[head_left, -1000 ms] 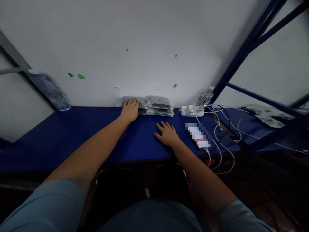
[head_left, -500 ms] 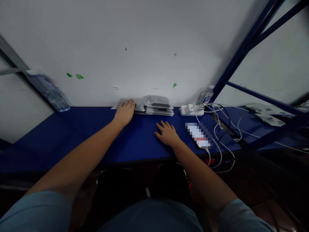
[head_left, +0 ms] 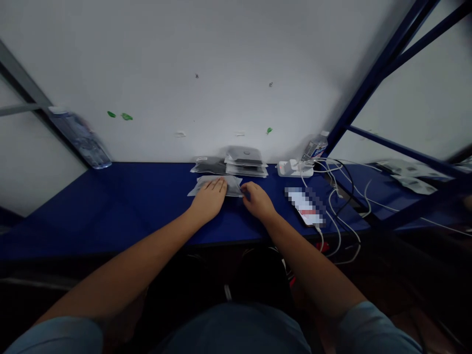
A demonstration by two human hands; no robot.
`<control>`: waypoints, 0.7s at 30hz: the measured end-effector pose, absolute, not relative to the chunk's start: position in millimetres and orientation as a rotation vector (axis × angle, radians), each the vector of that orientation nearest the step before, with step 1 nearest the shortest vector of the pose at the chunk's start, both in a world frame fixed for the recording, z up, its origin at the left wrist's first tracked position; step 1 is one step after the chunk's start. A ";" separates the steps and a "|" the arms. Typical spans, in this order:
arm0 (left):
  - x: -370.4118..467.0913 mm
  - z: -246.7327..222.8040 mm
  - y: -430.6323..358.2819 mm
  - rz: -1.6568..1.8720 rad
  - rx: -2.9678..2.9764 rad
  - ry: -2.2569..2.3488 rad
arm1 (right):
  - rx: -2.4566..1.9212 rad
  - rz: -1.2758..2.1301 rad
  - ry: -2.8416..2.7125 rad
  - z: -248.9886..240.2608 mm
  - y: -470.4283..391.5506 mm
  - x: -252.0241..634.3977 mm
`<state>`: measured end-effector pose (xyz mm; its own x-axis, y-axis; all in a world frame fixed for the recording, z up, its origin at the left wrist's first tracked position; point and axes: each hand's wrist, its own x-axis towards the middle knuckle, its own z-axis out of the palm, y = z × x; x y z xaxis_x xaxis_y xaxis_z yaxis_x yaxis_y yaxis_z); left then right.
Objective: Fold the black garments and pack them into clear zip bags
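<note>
A clear, frosted plastic packet [head_left: 233, 185] with something dark grey inside lies on the blue tabletop in front of me. My left hand [head_left: 212, 197] rests on top of it, fingers stretched flat and close together, the thumb out of sight. At the packet's right corner my right hand [head_left: 257, 199] is curled, thumb and fingertips closed on the edge. Behind, against the wall, sits another dark packet [head_left: 210, 165]. Beside that one is a stack of similar packets [head_left: 245, 161].
A smartphone [head_left: 305, 206] on a charging cable lies right of my right hand. Behind it are a white power strip [head_left: 295, 169], tangled cables and a small bottle [head_left: 316, 146]. A large clear bottle [head_left: 81, 137] leans at the left. Blue frame bars [head_left: 372, 93] rise on the right.
My left hand has drawn a packet from the wall toward me and rightward, uncovering the dark one. The right hand has changed from spread fingers on the table to a pinch at the packet's corner.
</note>
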<state>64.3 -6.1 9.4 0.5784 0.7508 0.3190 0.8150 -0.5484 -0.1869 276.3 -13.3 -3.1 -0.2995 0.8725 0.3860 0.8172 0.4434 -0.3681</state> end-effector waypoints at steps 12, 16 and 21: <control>58.3 9.5 -11.2 -0.528 -2.484 -1.146 | -1.174 0.050 -2.175 -11.5 -13.3 276.9; 62.8 9.1 -12.2 -0.613 -2.531 -0.937 | -1.081 0.073 -2.159 -14.8 -13.9 275.7; 66.9 4.5 -7.8 -0.638 -2.531 -0.783 | -1.042 0.122 -2.138 -14.2 -14.9 274.2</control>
